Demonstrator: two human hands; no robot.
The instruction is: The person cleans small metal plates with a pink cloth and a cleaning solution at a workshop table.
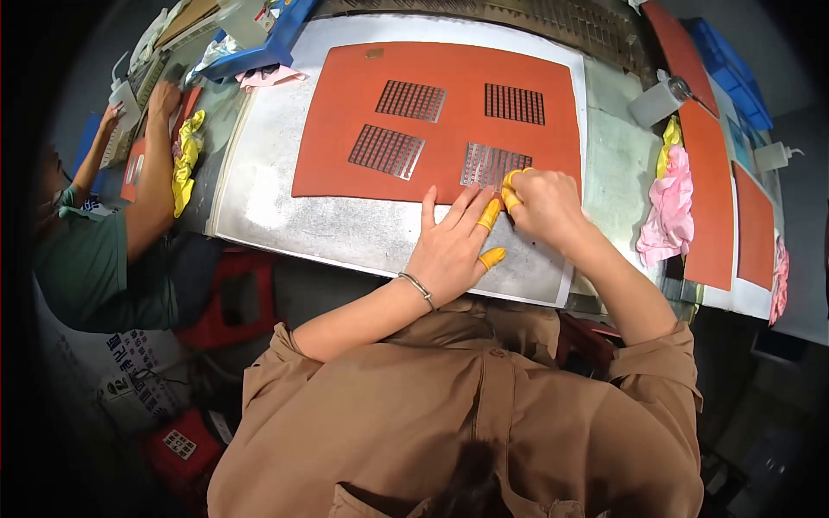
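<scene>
A thin metal sheet with rows of slots (pixel 495 162) lies on the orange mat (pixel 324 164), just beyond my hands. My left hand (pixel 451 246) is flat with its fingers stretched out, their tips at the near edge of this sheet. Yellow finger cots cover some of its fingers. My right hand (pixel 548 205) is closed at the sheet's near right corner, also with yellow finger cots. Its fingers hide whatever is in them. Similar slotted sheets lie on the mat: one at near left (pixel 386 152), one at far left (pixel 410 101) and one at far right (pixel 515 104).
Beneath the mat is a white-edged grey board (pixel 345 226). To the right stand a clear bottle (pixel 658 102), a crumpled pink cloth (pixel 669 207) and another orange mat (pixel 710 198). A blue bin (pixel 268 47) sits at far left. A co-worker (pixel 112 250) works at the left.
</scene>
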